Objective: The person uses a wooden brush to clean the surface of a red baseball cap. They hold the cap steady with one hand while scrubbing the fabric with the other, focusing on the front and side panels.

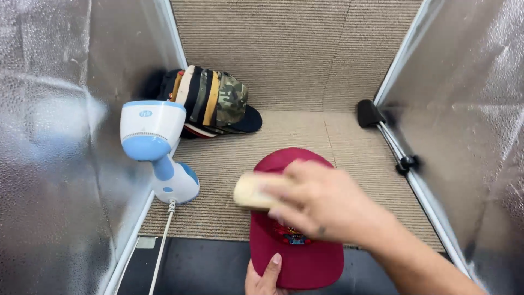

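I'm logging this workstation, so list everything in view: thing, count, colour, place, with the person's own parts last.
cap: one, dark red with a front emblem, front centre on the carpet edge
brush: one, pale wooden, over the cap's crown
stack of caps: one stack, black, tan, camouflage and others, back left
steamer: one, white and blue, left, by the wall
cord: one, white, runs from the steamer toward the front
carpet: beige ribbed, floor and back
foil walls: silver, left and right
black clamp: one, right wall
left hand: holds the cap's brim
right hand: grips the brush
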